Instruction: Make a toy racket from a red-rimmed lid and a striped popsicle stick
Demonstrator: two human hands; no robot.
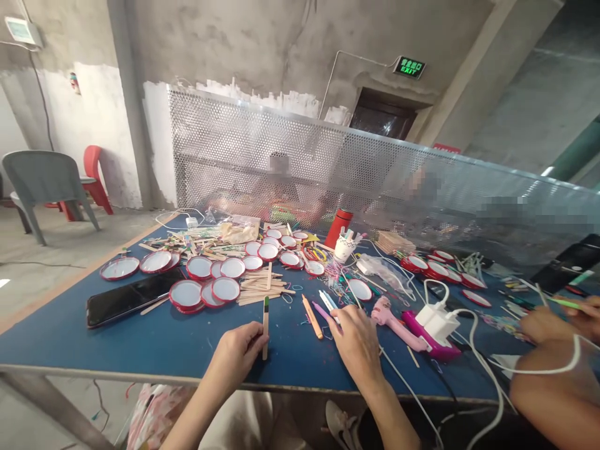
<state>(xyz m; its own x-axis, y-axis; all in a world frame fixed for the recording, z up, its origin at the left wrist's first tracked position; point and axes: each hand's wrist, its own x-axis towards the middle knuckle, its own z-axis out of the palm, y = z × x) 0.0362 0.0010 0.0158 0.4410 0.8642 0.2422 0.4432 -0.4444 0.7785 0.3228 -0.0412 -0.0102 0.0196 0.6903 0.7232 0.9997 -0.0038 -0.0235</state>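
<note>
My left hand (240,351) is closed on a wooden craft stick (265,326) with a green tip, held upright just above the blue table (154,340). My right hand (357,337) rests palm down on the table, fingers curled over coloured markers (325,305); what it grips, if anything, is hidden. An orange pencil (312,316) lies between my two hands. A pink glue gun (394,324) lies just right of my right hand.
Several red-rimmed round lids (206,281) and a pile of plain craft sticks (262,289) cover the middle. A black phone (129,299) lies left. A white charger (438,320), cables, a red bottle (338,228) and another person's arm (553,369) are at right. A perforated metal screen (375,181) stands behind.
</note>
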